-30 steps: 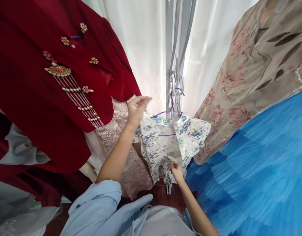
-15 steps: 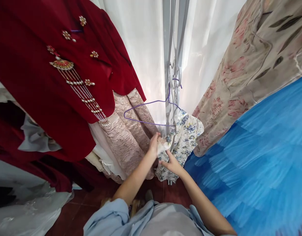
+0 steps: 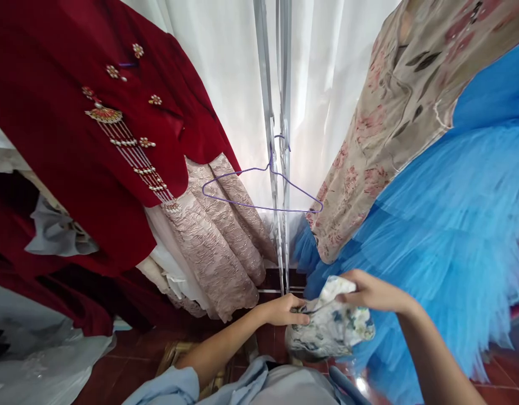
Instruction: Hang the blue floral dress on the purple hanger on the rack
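Observation:
A white garment with a blue floral print [image 3: 333, 329] hangs bunched between my two hands, low in front of my body. My left hand [image 3: 285, 310] pinches its left edge, thumb and fingers closed on the cloth. On the other side my right hand [image 3: 371, 289] grips the garment's upper right edge. Beyond them a bare purple wire hanger [image 3: 259, 208] hangs from a pale metal rack [image 3: 280, 236], apart from both hands. The garment's lower part and its exact cut are hard to make out.
At left hangs a dark red jacket [image 3: 158, 129] with beaded ornaments over a pink brocade skirt [image 3: 217, 247]. A beige floral dress [image 3: 365, 146] and a blue tulle gown [image 3: 445, 225] fill the right. White curtains [image 3: 327, 67] hang behind. A wooden stool [image 3: 170, 360] stands below on red tiles.
The floral garment has come off the purple hanger, which now hangs bare. Both hands have drawn it down and to the right, closer to my body.

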A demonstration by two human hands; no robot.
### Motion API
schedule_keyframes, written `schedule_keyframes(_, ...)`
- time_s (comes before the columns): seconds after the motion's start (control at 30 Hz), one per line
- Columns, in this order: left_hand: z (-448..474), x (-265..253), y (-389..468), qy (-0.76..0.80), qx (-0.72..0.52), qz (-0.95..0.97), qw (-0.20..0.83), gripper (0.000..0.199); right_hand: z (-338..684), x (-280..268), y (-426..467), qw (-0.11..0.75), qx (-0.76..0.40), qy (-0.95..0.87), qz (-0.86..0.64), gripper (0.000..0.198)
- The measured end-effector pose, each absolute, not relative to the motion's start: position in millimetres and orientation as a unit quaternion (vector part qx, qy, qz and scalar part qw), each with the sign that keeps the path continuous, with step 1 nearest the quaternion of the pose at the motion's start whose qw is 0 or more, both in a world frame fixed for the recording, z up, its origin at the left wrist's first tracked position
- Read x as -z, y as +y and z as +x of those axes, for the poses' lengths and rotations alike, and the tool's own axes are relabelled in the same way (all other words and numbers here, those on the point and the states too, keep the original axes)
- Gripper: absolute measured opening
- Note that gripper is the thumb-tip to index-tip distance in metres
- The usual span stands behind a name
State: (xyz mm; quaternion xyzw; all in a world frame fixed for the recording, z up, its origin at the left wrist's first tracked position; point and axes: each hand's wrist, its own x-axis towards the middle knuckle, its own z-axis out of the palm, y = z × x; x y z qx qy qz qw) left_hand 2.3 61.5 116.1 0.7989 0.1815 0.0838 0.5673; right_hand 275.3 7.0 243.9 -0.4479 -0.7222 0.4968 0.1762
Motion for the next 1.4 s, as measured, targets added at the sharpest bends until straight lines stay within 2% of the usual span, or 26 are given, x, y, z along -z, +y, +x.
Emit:
schedule_keyframes(0.1, -19.8, -121.4, 74.7, 0.273, -0.088, 0.820, 0.495, 0.045, 315.0, -259.7, 17.9, 0.319, -0.415, -0.653, -0.547, 0.024)
schedule_keyframes(0.23, -54.3, -156.3, 92.5, 0.344, -0.178, 0.759, 0.524, 0.037, 344.8, -271.5, 62.5, 0.495, -0.320, -0.564, -0.579, 0.018)
schedule_keyframes(0.33, -73.9, -194.2, 91.1, 0.351, -0.240, 0.713, 0.557, 0.039, 339.6, -279.5, 111.5, 0.534, -0.294, -0.573, -0.548, 0.013)
schedule_keyframes(0.47, -89.8, -237.7, 87.1, 0.344, -0.286, 0.675, 0.588, 0.038, 305.1, -292.8, 176.0, 0.573, -0.330, -0.555, -0.504, 0.011)
schedule_keyframes(0.57, -102.6, -255.8, 96.0, 0.331, -0.299, 0.674, 0.589, 0.035, 274.9, -302.3, 209.9, 0.575, -0.413, -0.534, -0.462, 0.011)
schedule_keyframes(0.67, -126.5, -265.9, 116.4, 0.339, -0.299, 0.717, 0.531, 0.025, 253.6, -306.5, 227.0, 0.525, -0.508, -0.509, -0.455, 0.017)
schedule_keyframes(0.77, -161.8, -276.6, 145.0, 0.358, -0.313, 0.779, 0.408, 0.017, 246.1, -305.6, 231.1, 0.498, -0.516, -0.494, -0.491, 0.026)
schedule_keyframes(0.9, -201.7, -304.0, 188.1, 0.398, -0.368, 0.814, 0.209, 0.020, 247.7, -306.2, 225.2, 0.468, -0.527, -0.528, -0.474, 0.035)
schedule_keyframes(1.1, -194.7, -369.4, 268.6, 0.395, -0.483, 0.781, -0.008, 0.019, 246.6, -316.4, 213.2, 0.449, -0.536, -0.554, -0.451, 0.047)
schedule_keyframes(1.17, -176.2, -386.1, 298.3, 0.390, -0.504, 0.770, -0.017, 0.022, 245.1, -318.8, 210.4, 0.460, -0.517, -0.559, -0.457, 0.048)
schedule_keyframes(1.23, -153.5, -396.3, 318.8, 0.376, -0.514, 0.771, 0.022, 0.025, 244.0, -318.6, 207.8, 0.472, -0.496, -0.564, -0.462, 0.048)
schedule_keyframes(1.33, -123.2, -399.6, 319.8, 0.338, -0.517, 0.771, 0.153, 0.042, 245.8, -313.6, 204.5, 0.492, -0.459, -0.566, -0.476, 0.048)
schedule_keyframes(1.4, -111.8, -395.2, 304.3, 0.330, -0.473, 0.782, 0.236, 0.041, 250.4, -310.8, 203.7, 0.506, -0.427, -0.567, -0.490, 0.047)
